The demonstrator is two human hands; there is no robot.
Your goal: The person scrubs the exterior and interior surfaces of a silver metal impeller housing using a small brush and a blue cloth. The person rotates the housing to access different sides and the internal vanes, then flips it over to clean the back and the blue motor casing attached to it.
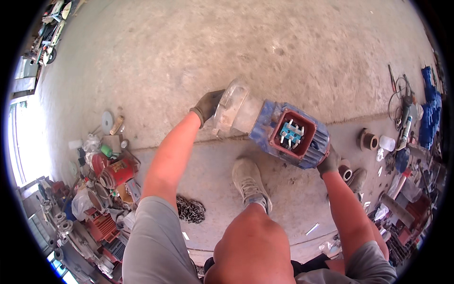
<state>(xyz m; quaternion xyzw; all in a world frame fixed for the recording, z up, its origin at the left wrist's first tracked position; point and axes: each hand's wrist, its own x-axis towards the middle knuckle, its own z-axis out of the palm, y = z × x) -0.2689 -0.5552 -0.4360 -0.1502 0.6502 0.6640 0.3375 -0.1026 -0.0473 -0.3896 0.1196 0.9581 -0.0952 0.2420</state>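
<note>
Fingers of left hand (208,105) and right hand (328,162) grip blue motor (283,132); right fingertips hidden beneath

Hidden, cropped and unreadable parts

Left hand (208,105) at ten o'clock of the blue electric motor (279,131): fingers tucked behind the pale flange (230,108), palm side unseen. Right hand (329,162) at four o'clock of the motor: mostly under the housing, only the gloved back showing. Motor's underside and far end out of sight. Terminal box (291,133): posts too small to count surely. Pile of red parts (106,184) at eight o'clock cropped by the dark rim, pieces blurred together. Clutter (406,180) at three to four o'clock too small to sort out. Right foot largely hidden behind the forearm.
</note>
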